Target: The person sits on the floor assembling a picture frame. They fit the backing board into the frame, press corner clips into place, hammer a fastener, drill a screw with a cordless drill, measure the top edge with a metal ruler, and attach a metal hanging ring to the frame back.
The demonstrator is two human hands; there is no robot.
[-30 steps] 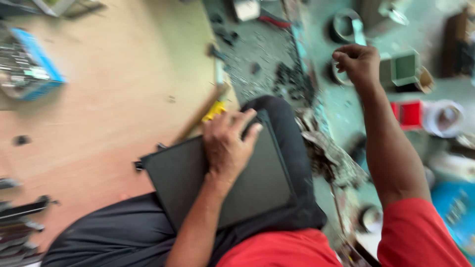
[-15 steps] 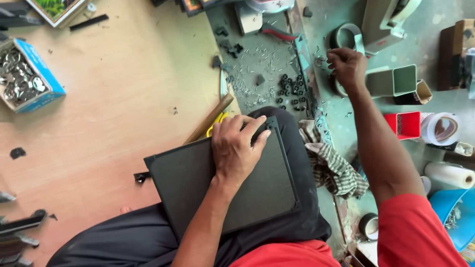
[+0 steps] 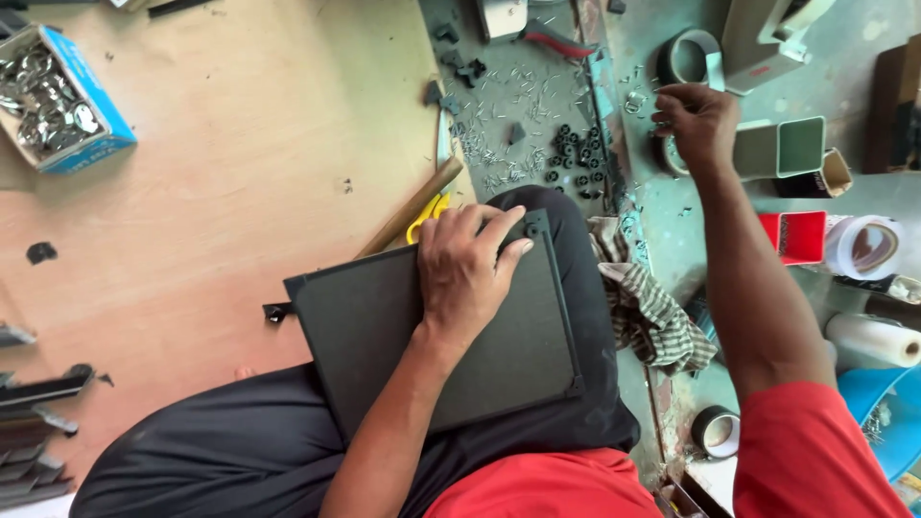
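A pale wooden floor (image 3: 240, 173) carries a blue box of metal pieces (image 3: 59, 101) at ten o'clock and dark metal strips (image 3: 38, 432) at eight. At one o'clock a grey-green worktop (image 3: 672, 206) holds scattered small nails (image 3: 523, 105), black plastic pieces (image 3: 574, 158), a checked cloth (image 3: 652, 312), tape rolls (image 3: 715, 432) and a red box (image 3: 796, 237).

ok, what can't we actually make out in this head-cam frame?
- Right hand: fingers curl over small items on the green bench; whether they pinch anything is too small to tell.
- Dark panel: the middle is hidden under the left hand.
- Blue tub: cut off by the right edge.
- Blue box contents: shiny metal pieces, kind unclear.
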